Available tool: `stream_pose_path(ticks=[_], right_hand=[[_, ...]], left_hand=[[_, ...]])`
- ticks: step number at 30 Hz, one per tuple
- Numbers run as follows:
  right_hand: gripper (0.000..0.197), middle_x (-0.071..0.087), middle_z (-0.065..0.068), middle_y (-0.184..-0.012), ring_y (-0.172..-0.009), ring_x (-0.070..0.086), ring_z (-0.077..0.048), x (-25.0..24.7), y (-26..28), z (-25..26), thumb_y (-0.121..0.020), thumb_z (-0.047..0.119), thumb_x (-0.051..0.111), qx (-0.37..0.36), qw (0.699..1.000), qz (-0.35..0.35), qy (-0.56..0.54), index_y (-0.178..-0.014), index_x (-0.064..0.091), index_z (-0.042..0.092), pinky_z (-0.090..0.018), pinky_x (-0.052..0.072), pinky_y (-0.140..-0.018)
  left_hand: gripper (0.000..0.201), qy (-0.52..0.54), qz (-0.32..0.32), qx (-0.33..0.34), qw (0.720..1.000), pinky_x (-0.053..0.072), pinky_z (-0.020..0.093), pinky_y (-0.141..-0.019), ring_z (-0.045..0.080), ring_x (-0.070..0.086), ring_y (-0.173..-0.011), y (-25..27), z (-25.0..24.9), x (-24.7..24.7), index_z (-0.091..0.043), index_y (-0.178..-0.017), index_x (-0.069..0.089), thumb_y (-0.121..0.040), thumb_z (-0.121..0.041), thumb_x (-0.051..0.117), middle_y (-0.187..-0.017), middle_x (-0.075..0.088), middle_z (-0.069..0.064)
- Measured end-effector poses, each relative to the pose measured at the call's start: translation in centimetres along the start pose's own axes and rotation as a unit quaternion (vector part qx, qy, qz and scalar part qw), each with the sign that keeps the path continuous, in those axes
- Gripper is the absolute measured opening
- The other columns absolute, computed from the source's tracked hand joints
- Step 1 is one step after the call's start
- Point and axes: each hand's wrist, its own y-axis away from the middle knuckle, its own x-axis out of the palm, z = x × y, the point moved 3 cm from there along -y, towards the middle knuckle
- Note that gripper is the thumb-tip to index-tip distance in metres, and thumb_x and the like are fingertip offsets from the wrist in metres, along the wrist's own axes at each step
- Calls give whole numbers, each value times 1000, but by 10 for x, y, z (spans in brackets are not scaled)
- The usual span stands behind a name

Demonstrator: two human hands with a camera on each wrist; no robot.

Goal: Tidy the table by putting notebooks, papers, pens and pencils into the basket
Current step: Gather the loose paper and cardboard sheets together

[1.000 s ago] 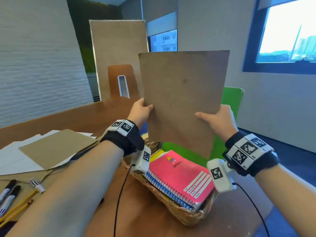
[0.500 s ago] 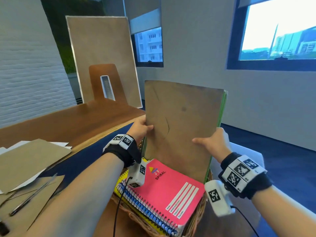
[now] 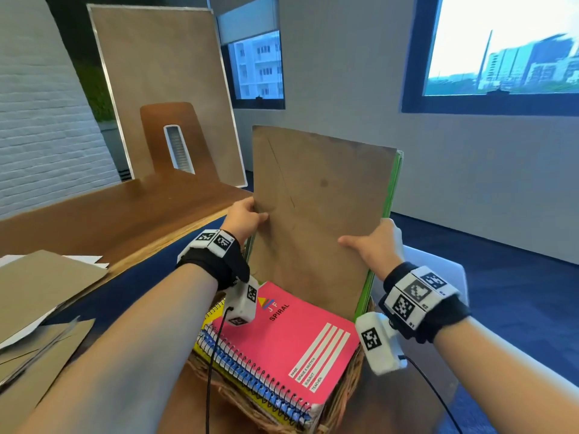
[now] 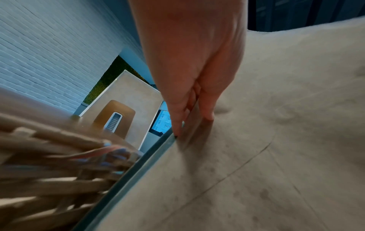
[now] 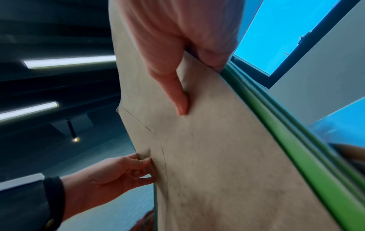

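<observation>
Both my left hand [image 3: 242,216] and right hand [image 3: 374,242] pinched the brown sheet [image 3: 316,214] by its side edges; light and floppy, I judged, above the basket [image 3: 344,399].

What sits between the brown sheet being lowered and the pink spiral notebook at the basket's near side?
Nothing: in the head view the brown sheet stands directly behind the pink notebook, its lower edge hidden by it.

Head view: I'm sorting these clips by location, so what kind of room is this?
Probably an office or meeting room. A long wooden table with a cable slot carries loose papers, large windows look out on tall city buildings, and the floor is dark blue carpet.
</observation>
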Motion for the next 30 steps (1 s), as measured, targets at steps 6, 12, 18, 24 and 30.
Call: stream_pose_path(ticks=[6, 12, 18, 24, 30], right_hand=[[41, 67, -13, -107, -80, 56, -13, 4, 2, -6, -71, 5, 79, 8, 999, 22, 24, -109, 65, 1, -22, 46, -71], [39, 68, -6, -107, -85, 59, -10, 1, -2, -7, -72, 19, 80, -47, 998, -34, 19, -108, 66, 9, -22, 48, -74], [87, 40, -8, -125, -108, 43, -17, -18, -8, -7, -61, 26, 86, -106, 970, -218, 21, -131, 37, 12, -31, 40, -96], [72, 64, -8, -112, -93, 65, -16, -4, -12, -26, -60, 17, 87, 74, 979, -26, -190, -122, 52, 9, -30, 57, -78], [29, 67, -4, -86, -70, 65, -13, 2, -6, -16, -71, -5, 74, 75, 959, 3, -275, -90, 62, 12, -19, 55, -51]], left_hand=[[28, -25, 23, -20, 999, 47, 46, -98, 24, 61, -99, 2, 21, -3, -20, -102, 61, -88, 4, 56, -97, 65, 0], [30, -87, 19, -11, 996, 45, 40, -100, 24, 59, -106, -1, 8, 0, -11, -117, 60, -89, 0, 57, -113, 64, 6], [31, -141, 4, -2, 990, 45, 34, -95, 23, 58, -107, -4, 10, 1, -7, -120, 59, -90, -2, 57, -113, 63, 7], [35, -174, -7, -24, 984, 44, 42, -99, 30, 54, -115, -7, 13, 0, -6, -122, 57, -87, -5, 61, -122, 58, 13], [70, -142, 44, -122, 981, 43, 48, -102, 30, 52, -118, -10, 24, 2, -8, -133, 37, -74, -4, 74, -124, 54, 9]])
